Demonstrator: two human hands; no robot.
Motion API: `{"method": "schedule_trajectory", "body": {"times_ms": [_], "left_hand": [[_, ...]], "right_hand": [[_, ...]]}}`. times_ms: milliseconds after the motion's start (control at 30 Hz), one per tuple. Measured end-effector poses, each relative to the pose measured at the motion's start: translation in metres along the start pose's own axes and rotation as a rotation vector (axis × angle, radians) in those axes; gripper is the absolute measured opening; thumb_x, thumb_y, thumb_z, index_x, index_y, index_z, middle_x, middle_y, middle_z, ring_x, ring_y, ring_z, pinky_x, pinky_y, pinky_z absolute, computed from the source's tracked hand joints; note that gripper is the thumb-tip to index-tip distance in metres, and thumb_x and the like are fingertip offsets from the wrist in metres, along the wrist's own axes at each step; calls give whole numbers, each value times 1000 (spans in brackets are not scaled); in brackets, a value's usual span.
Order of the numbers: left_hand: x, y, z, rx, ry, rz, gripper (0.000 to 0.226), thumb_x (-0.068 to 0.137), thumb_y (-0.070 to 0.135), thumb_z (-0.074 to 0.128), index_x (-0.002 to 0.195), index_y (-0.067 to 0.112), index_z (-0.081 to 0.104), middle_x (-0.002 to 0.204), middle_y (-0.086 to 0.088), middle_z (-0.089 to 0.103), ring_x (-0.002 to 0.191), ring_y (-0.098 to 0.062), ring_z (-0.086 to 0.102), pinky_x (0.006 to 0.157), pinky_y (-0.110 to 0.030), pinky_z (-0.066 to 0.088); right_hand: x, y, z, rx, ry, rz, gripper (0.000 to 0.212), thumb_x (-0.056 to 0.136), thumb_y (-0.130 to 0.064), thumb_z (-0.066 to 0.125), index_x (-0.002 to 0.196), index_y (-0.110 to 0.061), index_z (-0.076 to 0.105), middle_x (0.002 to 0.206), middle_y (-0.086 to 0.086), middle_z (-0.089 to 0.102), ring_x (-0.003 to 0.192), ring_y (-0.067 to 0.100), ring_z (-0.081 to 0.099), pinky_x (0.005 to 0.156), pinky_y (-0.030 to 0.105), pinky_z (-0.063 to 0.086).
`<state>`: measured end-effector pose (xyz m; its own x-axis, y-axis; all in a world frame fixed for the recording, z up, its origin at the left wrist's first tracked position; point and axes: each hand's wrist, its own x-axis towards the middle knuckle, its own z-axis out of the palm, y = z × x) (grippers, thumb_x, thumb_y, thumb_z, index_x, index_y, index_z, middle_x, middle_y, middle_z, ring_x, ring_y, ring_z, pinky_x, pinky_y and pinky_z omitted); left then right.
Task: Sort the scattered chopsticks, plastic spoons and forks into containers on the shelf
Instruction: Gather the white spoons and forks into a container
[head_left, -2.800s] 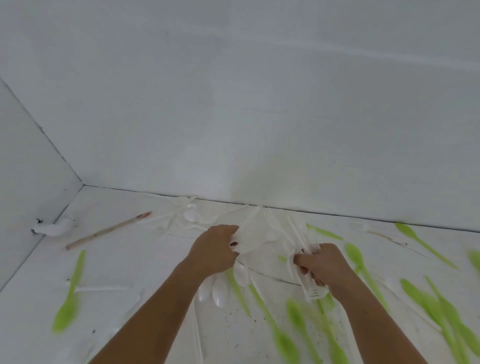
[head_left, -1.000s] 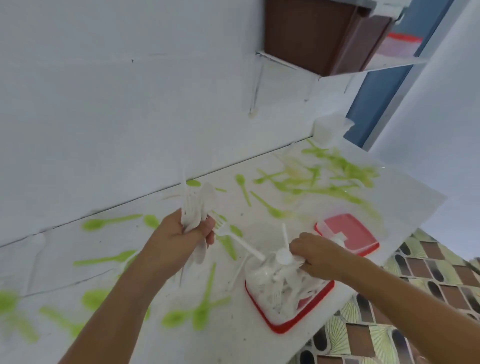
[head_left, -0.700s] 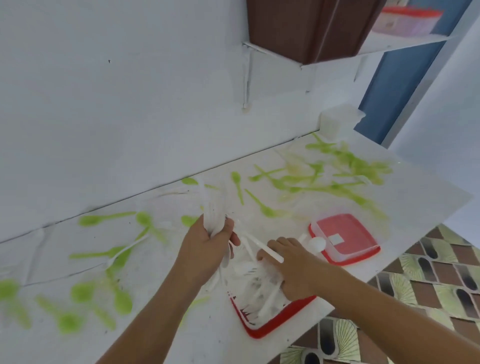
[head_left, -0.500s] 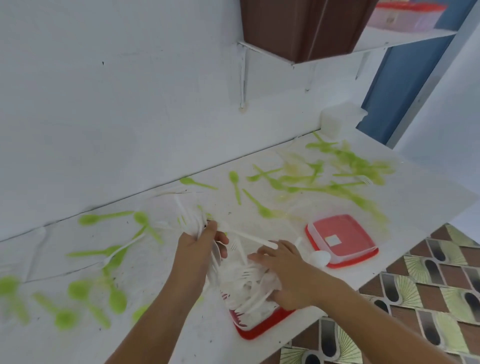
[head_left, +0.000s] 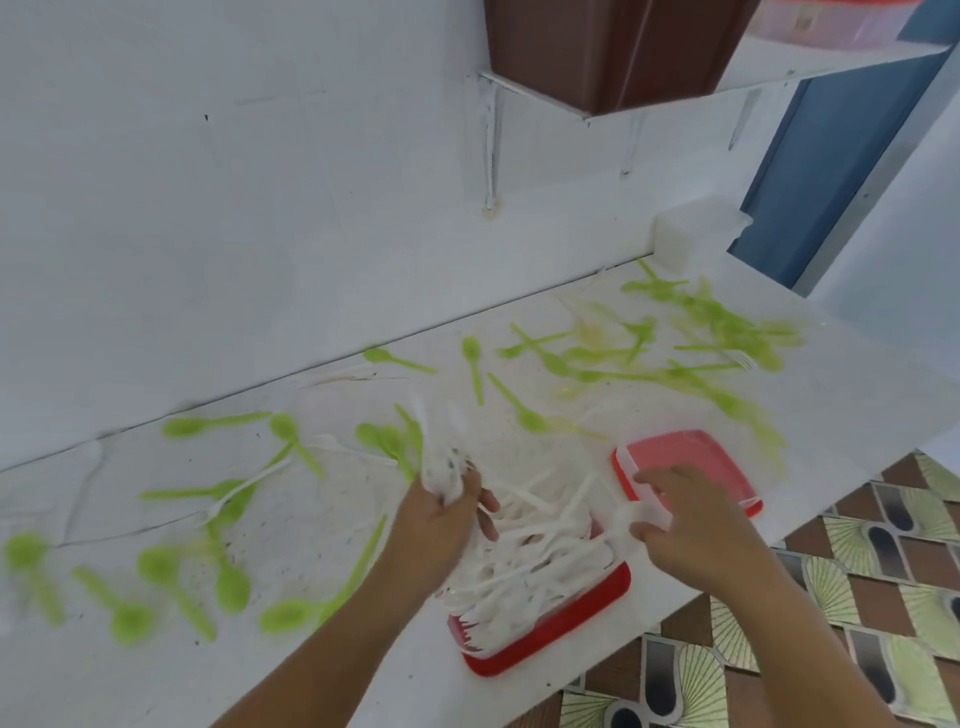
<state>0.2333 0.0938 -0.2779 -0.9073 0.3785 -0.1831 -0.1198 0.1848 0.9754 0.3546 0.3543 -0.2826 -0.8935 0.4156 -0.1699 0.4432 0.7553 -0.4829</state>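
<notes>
A bundle of white cutlery (head_left: 440, 460) stands in the left hand (head_left: 441, 525). Its long axis runs away from the person toward the wall (head_left: 260, 208), with the free ends uppermost and leaning slightly left. The fingers are curled tight round its lower part, and the bundle is too blurred to tell spoons from forks. Just right of that hand a red container (head_left: 545, 644) sits at the near edge of the bench (head_left: 322, 525), heaped with a pile of white cutlery (head_left: 535, 556). Most handles in the pile lie slantwise from near-left to far-right, and fork tines poke out at the near-left corner. The right hand (head_left: 696, 530) is at the container's right rim, knuckles up. Its fingers are bent around a white piece (head_left: 636, 517) whose kind cannot be made out. Just beyond that hand a red lid (head_left: 691, 457) lies flat on the bench. Green spoons (head_left: 228, 587) are strewn over the bench to the left, pointing every way, some with bowls toward the person. A thicker tangle of green cutlery (head_left: 717, 332) lies at the far right end, near a white tub (head_left: 691, 234) against the wall. Above, a bracketed shelf (head_left: 779, 78) carries a brown box (head_left: 608, 47). Patterned floor tiles (head_left: 883, 571) show below the bench edge.
</notes>
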Motion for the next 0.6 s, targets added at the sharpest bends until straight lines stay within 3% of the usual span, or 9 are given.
{"method": "schedule_trajectory", "body": {"times_ms": [67,167,267,333,400,500,533,600], "left_hand": [[-1,-7,11,208,-121,-14,7,103,15,56,98,15,62,85,-5,73,63,-16,69,59,-23,50],[2,-3,9,507,-220,0,9,95,29,64,90,35,58,80,6,70,64,-3,66,56,-14,48],[2,5,2,673,-363,75,17,91,35,70,99,42,58,92,18,66,78,6,63,67,-11,46],[-1,2,5,884,-455,183,33,91,41,67,120,30,53,110,10,57,101,-9,57,87,-26,48],[-8,-10,10,1075,-461,267,55,90,44,63,135,24,37,121,5,43,111,-19,42,99,-38,43],[-15,-25,14,1228,-356,266,81,86,48,59,150,27,16,131,5,30,118,-22,35,103,-39,37],[-16,-27,14,1250,-317,259,87,84,49,59,153,26,10,133,4,28,120,-22,35,104,-39,36],[-16,-30,17,1194,-253,209,97,83,44,60,157,26,-1,136,4,24,125,-22,31,107,-37,34]], "right_hand": [[7,-7,5,138,-43,49,44,85,-29,79,123,-40,60,117,-16,57,97,5,59,87,26,47],[17,-27,14,137,-15,-62,34,81,-20,83,101,-39,63,100,-17,57,83,0,56,70,14,38],[22,-27,15,69,-77,-199,27,77,-25,86,89,-39,65,107,-24,49,103,-7,46,80,12,32],[23,-20,10,65,-188,-223,24,77,-28,87,86,-38,68,115,-29,44,114,-11,38,87,11,30],[24,-17,5,146,-114,-211,30,79,-18,84,87,-41,67,113,-27,50,108,-6,45,84,13,33],[24,-21,-9,522,86,-123,57,81,11,60,99,-42,71,104,-16,67,94,9,62,76,18,47],[22,-23,-14,627,40,-143,64,80,13,55,106,-43,71,106,-14,69,96,11,65,78,21,50],[15,-29,-15,593,-236,-263,64,82,-1,63,124,-49,65,123,-19,66,112,6,62,90,24,51]]}}
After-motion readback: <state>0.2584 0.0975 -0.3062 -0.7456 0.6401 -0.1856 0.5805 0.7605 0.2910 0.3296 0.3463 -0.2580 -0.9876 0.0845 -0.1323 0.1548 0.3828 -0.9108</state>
